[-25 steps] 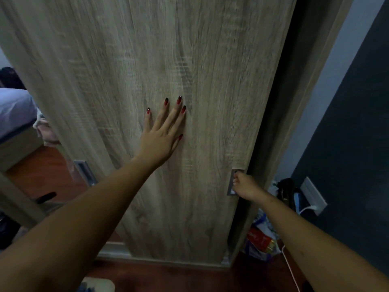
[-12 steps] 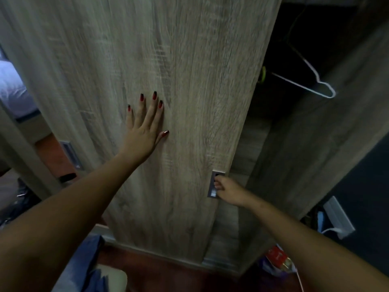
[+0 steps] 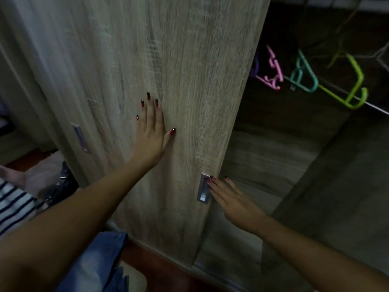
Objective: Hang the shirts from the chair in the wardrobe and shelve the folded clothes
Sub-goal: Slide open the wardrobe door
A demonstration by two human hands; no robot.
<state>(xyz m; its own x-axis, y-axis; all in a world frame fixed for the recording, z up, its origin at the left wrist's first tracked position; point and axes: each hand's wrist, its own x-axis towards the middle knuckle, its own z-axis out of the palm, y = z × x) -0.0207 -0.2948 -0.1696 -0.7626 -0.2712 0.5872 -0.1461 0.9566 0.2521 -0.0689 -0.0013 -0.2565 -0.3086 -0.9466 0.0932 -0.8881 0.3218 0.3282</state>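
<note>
The wardrobe's sliding wooden door [image 3: 189, 70] fills the middle of the view. My left hand [image 3: 150, 131] lies flat on its panel, fingers spread. My right hand [image 3: 229, 199] is open, its fingertips touching the metal recessed handle [image 3: 203, 189] at the door's right edge. To the right the wardrobe interior [image 3: 284, 144] is open and dark. Several empty plastic hangers hang on its rail: pink [image 3: 272, 70], teal [image 3: 303, 74] and green [image 3: 351, 81]. Blue denim clothing [image 3: 99, 260] lies at the bottom left, beside a striped garment [image 3: 12, 205].
A second door with its own handle [image 3: 80, 137] overlaps on the left. A dark bag [image 3: 61, 186] sits on the floor by that door. The wardrobe's right side wall [image 3: 347, 175] bounds the opening. Red-brown floor shows at the bottom.
The door has slid left, opening the wardrobe's right side and showing the coloured hangers. My right hand has uncurled from the handle to flat fingers against it.
</note>
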